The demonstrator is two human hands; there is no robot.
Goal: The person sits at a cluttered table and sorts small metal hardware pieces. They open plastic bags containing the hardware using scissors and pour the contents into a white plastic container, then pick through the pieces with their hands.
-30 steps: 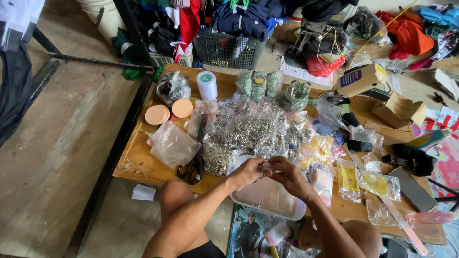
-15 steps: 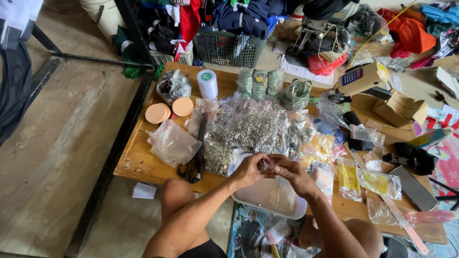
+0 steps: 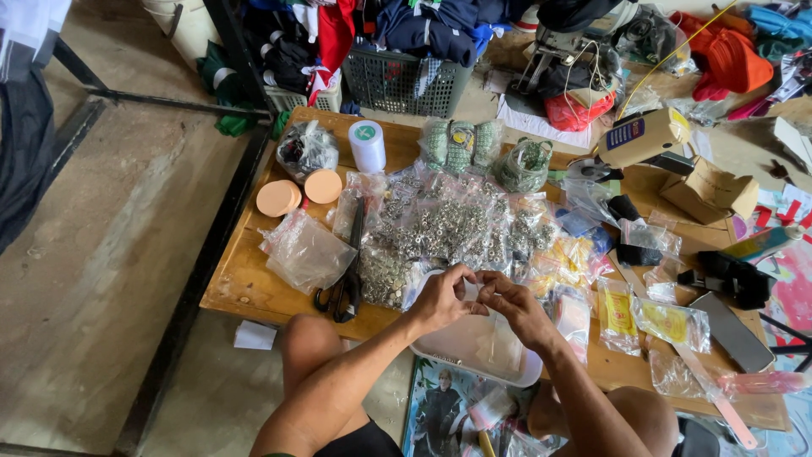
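My left hand [image 3: 441, 298] and my right hand [image 3: 514, 305] meet fingertip to fingertip over a white plastic tray [image 3: 474, 349] at the near edge of a low wooden table [image 3: 245, 283]. Between the fingers is a small clear plastic bag [image 3: 470, 289], pinched from both sides. Just beyond the hands lies a big heap of clear bags full of small metal rings and snaps [image 3: 440, 227]. Black scissors [image 3: 345, 279] lie to the left of my left hand.
Crumpled clear bag [image 3: 304, 250], two peach round lids [image 3: 298, 193], a white tape roll [image 3: 367, 145] and green-filled bags [image 3: 463, 144] are on the table. Yellow packets [image 3: 668, 322] lie right. A grey basket [image 3: 408, 85], clothes and cardboard boxes [image 3: 709, 190] stand behind.
Both hands have stayed together over the tray, with the fingers shifting slightly on the small bag. Nothing else on the table has moved.
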